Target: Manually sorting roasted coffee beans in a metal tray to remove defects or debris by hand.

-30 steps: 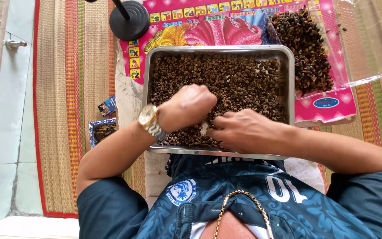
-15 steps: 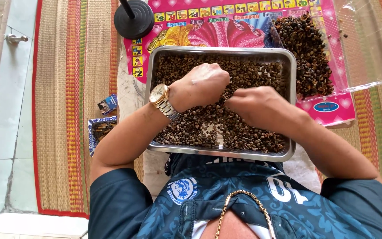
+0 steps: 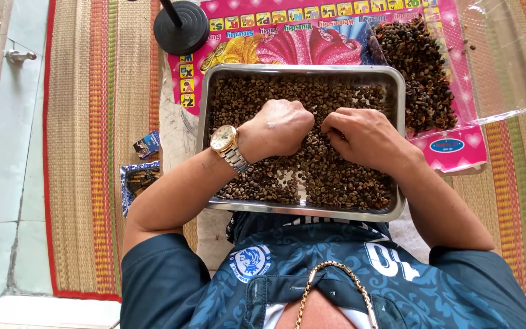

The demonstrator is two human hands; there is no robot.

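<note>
Beans (image 3: pixel 336 176): small brown ones, spread thick across our steel tray (image 3: pixel 400 122), which sits on our lap w/ its far edge at the pink poster (image 3: pixel 312 42).
Left hand (image 3: pixel 275 128): fist-like, knuckles up, fingers curled down into the beans mid-tray; can't tell if anything's pinched underneath. Watch (image 3: pixel 223 139) on the wrist.
Right hand (image 3: pixel 363 137): just beside the left, fingers bent narrow, tips in the beans; what's held, if anything, is hidden.
Pile (image 3: pixel 421 67): darker bits heaped on clear plastic sheet (image 3: pixel 506 61), right of the tray.
Left side: black stand base (image 3: pixel 181 27) far off; small box (image 3: pixel 141 180) on the mat (image 3: pixel 98 152).
Risk: tray rests on our lap, so a hard push w/ both hands could tip it & spill beans onto the mat, we reckon; flicked beans could also land in the pile & mix.
</note>
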